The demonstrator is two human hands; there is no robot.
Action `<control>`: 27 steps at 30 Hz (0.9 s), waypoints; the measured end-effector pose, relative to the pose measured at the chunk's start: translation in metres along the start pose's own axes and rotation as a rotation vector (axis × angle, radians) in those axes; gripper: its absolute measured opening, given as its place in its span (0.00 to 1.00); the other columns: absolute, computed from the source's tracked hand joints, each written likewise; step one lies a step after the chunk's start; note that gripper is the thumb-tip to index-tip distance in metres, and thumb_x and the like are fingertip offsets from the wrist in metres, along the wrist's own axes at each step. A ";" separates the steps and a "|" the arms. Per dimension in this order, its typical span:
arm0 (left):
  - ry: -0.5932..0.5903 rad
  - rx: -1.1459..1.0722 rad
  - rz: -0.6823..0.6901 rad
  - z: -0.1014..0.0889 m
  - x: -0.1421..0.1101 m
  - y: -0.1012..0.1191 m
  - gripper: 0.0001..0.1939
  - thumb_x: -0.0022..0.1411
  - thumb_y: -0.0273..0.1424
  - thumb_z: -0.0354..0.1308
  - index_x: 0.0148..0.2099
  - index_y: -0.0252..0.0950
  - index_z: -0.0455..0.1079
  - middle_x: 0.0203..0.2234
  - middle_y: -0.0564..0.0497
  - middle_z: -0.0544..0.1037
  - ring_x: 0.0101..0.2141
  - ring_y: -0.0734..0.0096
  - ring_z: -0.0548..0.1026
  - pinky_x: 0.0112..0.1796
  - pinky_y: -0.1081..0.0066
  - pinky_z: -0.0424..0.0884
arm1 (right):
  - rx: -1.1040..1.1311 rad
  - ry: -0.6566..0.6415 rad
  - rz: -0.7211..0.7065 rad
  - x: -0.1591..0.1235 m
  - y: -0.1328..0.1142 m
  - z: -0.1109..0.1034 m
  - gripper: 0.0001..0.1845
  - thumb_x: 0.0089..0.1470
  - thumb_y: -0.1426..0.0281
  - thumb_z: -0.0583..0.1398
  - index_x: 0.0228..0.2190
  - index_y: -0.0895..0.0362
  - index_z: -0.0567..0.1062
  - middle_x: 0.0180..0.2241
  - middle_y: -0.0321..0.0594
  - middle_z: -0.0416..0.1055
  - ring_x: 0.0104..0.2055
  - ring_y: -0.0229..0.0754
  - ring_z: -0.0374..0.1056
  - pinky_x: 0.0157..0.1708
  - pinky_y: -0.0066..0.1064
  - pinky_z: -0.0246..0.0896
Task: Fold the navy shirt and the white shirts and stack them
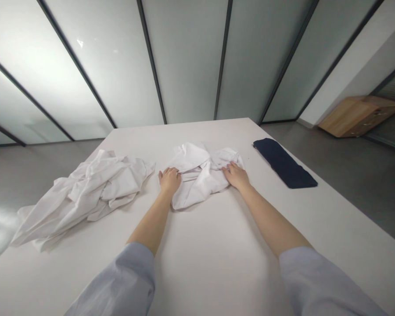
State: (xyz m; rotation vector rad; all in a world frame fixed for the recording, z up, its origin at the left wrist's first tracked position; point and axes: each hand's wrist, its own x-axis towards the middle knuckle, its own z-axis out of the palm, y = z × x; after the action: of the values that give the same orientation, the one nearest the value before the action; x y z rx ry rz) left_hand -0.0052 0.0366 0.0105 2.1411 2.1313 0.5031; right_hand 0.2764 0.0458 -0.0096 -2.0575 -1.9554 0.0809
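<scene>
A crumpled white garment [200, 180] lies bunched in the middle of the table, its folds hiding what kind it is. At its left edge, my left hand [170, 179] has its fingers bent down and closed on the fabric. My right hand [236, 175] is at the garment's right side, its fingers curled onto the cloth there. Both hands rest low, close to the tabletop, with the garment spread between them. The fingertips are partly hidden in the folds.
Left on the white table [217, 259] is a larger heap of crumpled white cloth [95, 188], hanging near the edge. A folded dark navy cloth [285, 162] lies near the right edge. Beyond stand frosted glass panels [187, 57] and a wooden cabinet [358, 116] on the floor.
</scene>
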 end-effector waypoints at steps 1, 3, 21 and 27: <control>0.009 -0.003 -0.019 0.000 0.001 -0.002 0.17 0.65 0.32 0.46 0.50 0.41 0.72 0.51 0.45 0.76 0.57 0.56 0.66 0.61 0.46 0.50 | -0.013 0.001 0.020 -0.001 0.001 -0.002 0.26 0.65 0.58 0.46 0.52 0.59 0.72 0.62 0.52 0.60 0.62 0.51 0.58 0.57 0.44 0.54; 0.014 -0.005 -0.040 0.001 0.001 -0.004 0.17 0.64 0.33 0.47 0.50 0.40 0.72 0.51 0.45 0.76 0.58 0.54 0.65 0.61 0.45 0.49 | -0.039 -0.005 0.044 -0.001 0.001 -0.006 0.27 0.64 0.56 0.47 0.51 0.60 0.73 0.60 0.55 0.62 0.61 0.55 0.59 0.55 0.48 0.55; -0.035 0.066 0.006 0.005 -0.001 -0.005 0.22 0.63 0.39 0.50 0.57 0.42 0.68 0.61 0.45 0.66 0.63 0.50 0.57 0.61 0.45 0.48 | -0.058 0.075 -0.163 0.000 0.011 -0.010 0.24 0.55 0.66 0.57 0.52 0.58 0.73 0.60 0.52 0.63 0.62 0.54 0.57 0.55 0.43 0.55; -0.059 0.047 0.067 0.006 -0.001 -0.005 0.22 0.63 0.40 0.51 0.58 0.43 0.68 0.62 0.46 0.65 0.63 0.52 0.57 0.62 0.46 0.48 | -0.148 -0.020 -0.071 0.000 0.005 -0.015 0.28 0.56 0.57 0.56 0.56 0.54 0.69 0.54 0.53 0.69 0.52 0.57 0.66 0.47 0.43 0.61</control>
State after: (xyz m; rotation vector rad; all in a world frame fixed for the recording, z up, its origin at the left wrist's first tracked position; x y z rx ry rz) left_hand -0.0078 0.0367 0.0034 2.2292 2.0674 0.3941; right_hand 0.2846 0.0435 0.0032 -2.0810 -2.1022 -0.0612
